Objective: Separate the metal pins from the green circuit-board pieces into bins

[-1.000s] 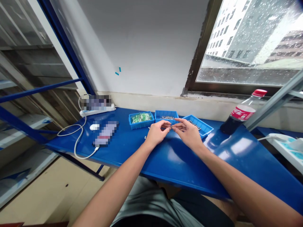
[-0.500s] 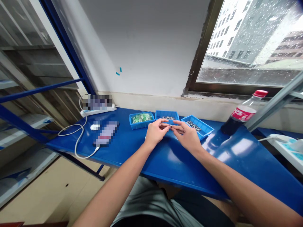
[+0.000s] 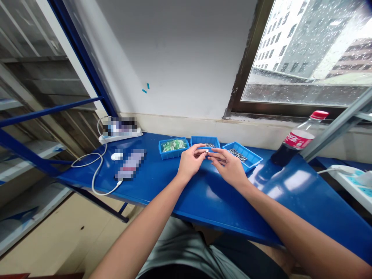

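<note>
Handling of a small bright piece [image 3: 207, 151], pinched in the left hand [image 3: 190, 162] above the bench [image 3: 200, 209], appears underway; right hand [image 3: 230, 168] narrowed alongside, hold unclear; next move calls for steadiness.

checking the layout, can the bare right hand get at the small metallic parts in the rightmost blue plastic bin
Probably yes: the right hand is near the open bin and nothing covers the parts, though that hand seems busy with a small shiny piece.
</note>
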`<action>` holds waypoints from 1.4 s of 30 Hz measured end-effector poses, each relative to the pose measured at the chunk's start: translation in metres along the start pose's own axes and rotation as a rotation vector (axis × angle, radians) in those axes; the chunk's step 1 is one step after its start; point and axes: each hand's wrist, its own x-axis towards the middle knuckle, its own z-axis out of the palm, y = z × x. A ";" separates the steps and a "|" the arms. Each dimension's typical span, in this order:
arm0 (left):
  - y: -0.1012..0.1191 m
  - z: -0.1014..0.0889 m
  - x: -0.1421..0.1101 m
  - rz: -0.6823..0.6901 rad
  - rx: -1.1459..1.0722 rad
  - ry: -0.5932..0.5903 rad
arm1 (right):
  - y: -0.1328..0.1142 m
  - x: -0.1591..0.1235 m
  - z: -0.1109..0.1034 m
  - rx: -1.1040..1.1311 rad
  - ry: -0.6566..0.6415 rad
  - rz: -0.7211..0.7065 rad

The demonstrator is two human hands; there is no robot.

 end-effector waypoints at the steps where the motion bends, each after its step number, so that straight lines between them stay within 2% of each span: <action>1: 0.000 0.000 0.001 -0.001 -0.022 0.011 | 0.002 0.000 0.000 0.009 0.005 0.007; 6: -0.001 0.000 0.003 0.035 0.002 0.087 | 0.009 0.002 0.001 -0.035 0.026 0.002; 11: -0.002 0.000 0.004 0.031 -0.014 0.102 | 0.009 0.003 0.000 -0.102 0.038 -0.017; 17: 0.001 0.003 0.001 -0.063 -0.165 -0.029 | 0.003 0.004 -0.002 -0.143 0.028 -0.095; 21: 0.003 0.004 -0.003 -0.062 -0.110 -0.134 | 0.002 0.006 -0.006 -0.259 0.005 -0.205; 24: 0.003 0.004 -0.004 -0.058 -0.070 -0.207 | 0.001 0.006 -0.007 -0.347 0.006 -0.237; 28: 0.001 0.005 -0.005 -0.027 -0.008 -0.240 | -0.003 0.006 -0.012 -0.504 0.006 -0.258; 33: 0.003 0.005 -0.006 0.065 0.150 -0.190 | -0.003 0.014 -0.035 -0.820 0.071 -0.340; 37: 0.004 -0.002 -0.004 0.142 0.469 -0.058 | 0.005 0.019 -0.057 -1.095 0.156 -0.258; 40: 0.001 -0.012 -0.001 0.159 0.636 0.045 | 0.010 0.018 -0.062 -1.155 0.175 -0.237; 42: -0.001 -0.018 0.001 0.154 0.703 0.056 | 0.010 0.018 -0.060 -1.134 0.164 -0.278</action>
